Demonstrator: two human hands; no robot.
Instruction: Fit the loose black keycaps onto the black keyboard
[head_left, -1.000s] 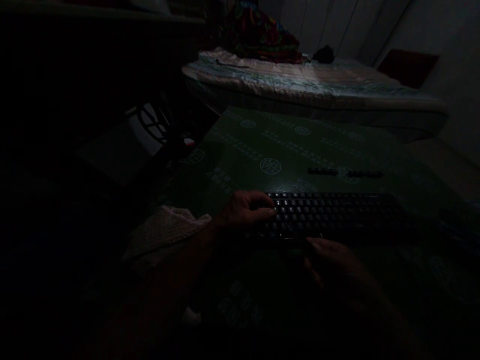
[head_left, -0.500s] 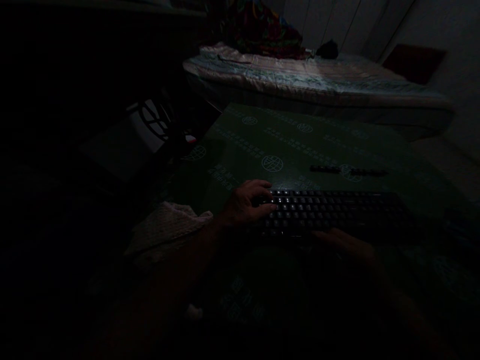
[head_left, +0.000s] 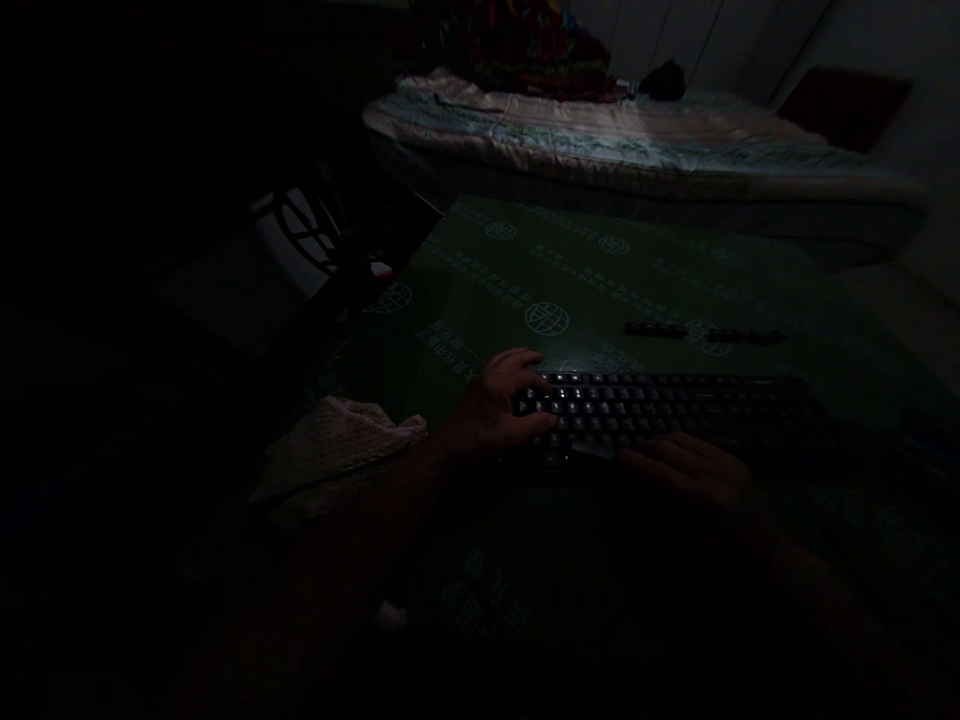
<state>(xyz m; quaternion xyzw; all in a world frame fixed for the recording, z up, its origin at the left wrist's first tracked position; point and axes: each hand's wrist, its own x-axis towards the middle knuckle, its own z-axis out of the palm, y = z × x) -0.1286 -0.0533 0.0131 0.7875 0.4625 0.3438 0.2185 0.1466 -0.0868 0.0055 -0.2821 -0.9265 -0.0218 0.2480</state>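
Black rectangular keyboard (head_left: 667,408) on a green, white-printed tabletop (head_left: 480,285), left hand (head_left: 499,400) with thumb and fingers spread at its left end, right hand (head_left: 686,468) over the near edge (too dark to tell its grip), pale textured cloth (head_left: 337,445) leftward.

A broad, flat green desk (head_left: 480,275) with a smooth, faintly shiny top carried the things. Pale round globe emblems (head_left: 547,319) and slanting rows of pale lettering were printed across it. A long black keyboard (head_left: 675,408) with rows of small keys lay crosswise on the desk, right of its middle. Beyond its far edge, well apart from it, lay two thin black bumpy strips (head_left: 655,329), roughly end to end with a short gap between them. On the left side sat a crumpled, pale pinkish textured cloth (head_left: 337,445); darkness hid how much of it rested on the desk. The near part was mostly lost in shadow.
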